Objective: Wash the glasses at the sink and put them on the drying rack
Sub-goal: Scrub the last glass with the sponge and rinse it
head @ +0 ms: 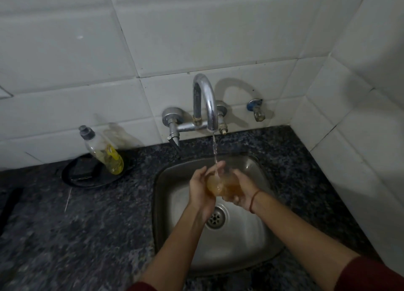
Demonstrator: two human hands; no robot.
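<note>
Two forearms in dark red sleeves (371,275) reach forward from the bottom edge and meet over the sink (159,214). There the glass (220,184) sits between the palms, above the drain (215,218) and directly under the thin stream (215,153) from the tap (207,98). The left hand (200,188) wraps it from the left, fingers curled round its far side. The right hand (242,192) cups it from the right and below, fingers likewise curled onto it. The glass looks tilted, its long axis running more across from hand to hand than upright, though I cannot tell which end is the mouth. Both hands are equally close, so either could carry it off. No drying rack is in view, so the direction of that move cannot be judged.
</note>
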